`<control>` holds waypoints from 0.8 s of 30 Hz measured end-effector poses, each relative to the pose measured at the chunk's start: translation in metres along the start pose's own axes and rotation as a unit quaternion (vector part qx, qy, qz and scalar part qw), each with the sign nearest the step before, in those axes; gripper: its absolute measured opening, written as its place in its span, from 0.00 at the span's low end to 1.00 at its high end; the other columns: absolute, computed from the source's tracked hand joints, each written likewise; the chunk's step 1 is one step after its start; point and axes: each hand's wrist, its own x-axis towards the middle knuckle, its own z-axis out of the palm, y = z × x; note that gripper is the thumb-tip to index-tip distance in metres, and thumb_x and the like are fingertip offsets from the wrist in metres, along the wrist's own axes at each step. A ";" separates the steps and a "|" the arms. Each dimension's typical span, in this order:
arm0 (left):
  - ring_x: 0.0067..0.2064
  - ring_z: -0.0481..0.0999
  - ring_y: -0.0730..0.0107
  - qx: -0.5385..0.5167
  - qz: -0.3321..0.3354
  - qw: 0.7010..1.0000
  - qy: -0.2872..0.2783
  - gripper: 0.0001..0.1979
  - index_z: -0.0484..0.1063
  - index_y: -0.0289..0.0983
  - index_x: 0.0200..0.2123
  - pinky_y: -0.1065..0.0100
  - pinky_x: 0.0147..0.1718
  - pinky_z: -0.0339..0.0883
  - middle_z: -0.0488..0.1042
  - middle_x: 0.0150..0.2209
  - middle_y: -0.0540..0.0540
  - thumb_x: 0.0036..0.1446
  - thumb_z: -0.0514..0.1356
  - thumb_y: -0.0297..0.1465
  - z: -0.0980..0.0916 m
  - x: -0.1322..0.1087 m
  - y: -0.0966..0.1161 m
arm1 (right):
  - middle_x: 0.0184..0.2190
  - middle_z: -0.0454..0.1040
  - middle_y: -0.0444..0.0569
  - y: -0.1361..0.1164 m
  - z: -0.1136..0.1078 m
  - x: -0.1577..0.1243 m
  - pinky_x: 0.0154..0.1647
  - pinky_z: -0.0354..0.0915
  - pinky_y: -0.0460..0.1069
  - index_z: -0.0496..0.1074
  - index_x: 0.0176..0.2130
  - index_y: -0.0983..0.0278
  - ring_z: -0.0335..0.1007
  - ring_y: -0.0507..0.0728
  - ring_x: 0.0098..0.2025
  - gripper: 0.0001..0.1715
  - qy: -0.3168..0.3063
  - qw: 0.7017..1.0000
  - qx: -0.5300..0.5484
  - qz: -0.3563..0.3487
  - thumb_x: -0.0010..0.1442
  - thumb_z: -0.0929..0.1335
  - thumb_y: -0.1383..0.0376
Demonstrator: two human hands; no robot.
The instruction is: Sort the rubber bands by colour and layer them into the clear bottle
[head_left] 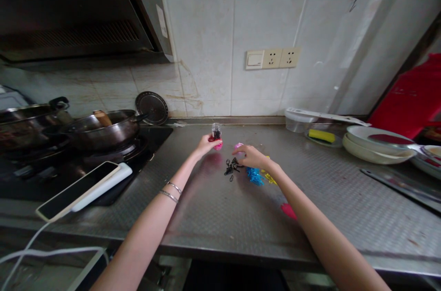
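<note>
My left hand [206, 143] is wrapped round a small clear jar [216, 129] with dark pieces inside. Something bright pink [218, 146] shows below the fingers. Above a loose pile of small black clips [231, 167], my right hand [251, 157] has its thumb and fingers curved and apart; nothing shows between them, though the fingertips are small and partly hidden. A pink piece [238, 146] lies just beyond its fingers. Blue clips [254, 176] are heaped under the right wrist, with yellow clips [270, 177] beside them. Partly behind the right forearm is a red-pink item [288, 210].
On the left, a steel pan [103, 132] stands on the stove [161, 134]; a phone [77, 190] and white power bank [103, 185] lie at its edge. To the right are a plastic tub [299, 123], yellow sponge [321, 136], bowls [375, 151] and a knife [403, 190].
</note>
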 end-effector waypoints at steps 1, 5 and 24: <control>0.33 0.70 0.71 -0.001 -0.001 1.000 0.001 0.17 0.71 0.30 0.36 0.68 0.36 0.62 0.73 0.33 0.44 0.42 0.63 0.33 0.000 0.000 -0.001 | 0.41 0.73 0.49 0.002 -0.004 -0.001 0.43 0.60 0.45 0.74 0.39 0.65 0.67 0.55 0.42 0.22 0.006 1.000 -0.002 0.009 0.42 0.64 0.72; 0.32 0.70 0.71 -0.005 -0.008 1.000 -0.006 0.17 0.71 0.30 0.36 0.68 0.35 0.62 0.73 0.32 0.44 0.41 0.63 0.33 0.003 -0.002 -0.002 | 0.38 0.74 0.49 0.013 -0.014 -0.005 0.40 0.61 0.45 0.74 0.39 0.64 0.67 0.55 0.38 0.21 -0.025 0.999 -0.019 0.026 0.42 0.65 0.70; 0.33 0.71 0.70 -0.007 -0.016 0.999 -0.037 0.16 0.72 0.30 0.35 0.67 0.36 0.63 0.74 0.32 0.44 0.41 0.64 0.32 0.018 -0.009 -0.002 | 0.30 0.75 0.49 0.019 0.007 -0.003 0.34 0.59 0.44 0.75 0.33 0.64 0.68 0.53 0.32 0.15 -0.039 0.997 -0.058 0.016 0.45 0.63 0.72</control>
